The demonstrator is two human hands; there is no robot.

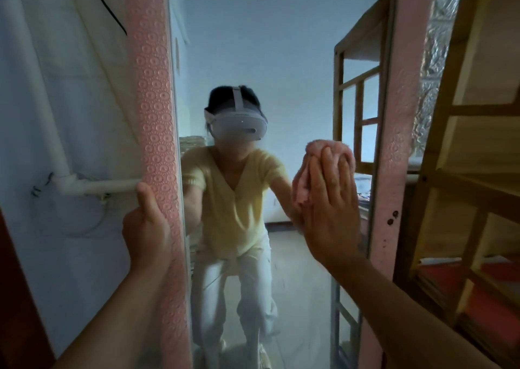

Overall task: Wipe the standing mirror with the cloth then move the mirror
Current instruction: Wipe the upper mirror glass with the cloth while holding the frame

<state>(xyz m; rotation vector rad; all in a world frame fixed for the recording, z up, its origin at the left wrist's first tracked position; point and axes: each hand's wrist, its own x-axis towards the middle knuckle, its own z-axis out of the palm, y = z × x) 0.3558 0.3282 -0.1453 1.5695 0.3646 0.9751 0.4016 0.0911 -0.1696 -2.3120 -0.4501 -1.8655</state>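
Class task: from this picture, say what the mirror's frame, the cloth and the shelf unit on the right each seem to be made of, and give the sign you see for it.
Mirror frame: pink, embossed with small circles, matte; probably plastic or a wrapped covering, it cannot be told which.
Cloth: pink, fuzzy, nubby pile; looks like terry or microfibre.
Shelf unit: pale yellowish bare wood with square posts and faint grain.

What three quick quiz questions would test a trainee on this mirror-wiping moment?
1. True or false: the left hand grips the mirror's pink frame.
2. What does the right hand press against the glass?
A. sponge B. pink cloth C. paper towel
3. What stands just right of the mirror?

Key:
1. True; its grip wraps the frame's left edge.
2. B.
3. A wooden shelf.
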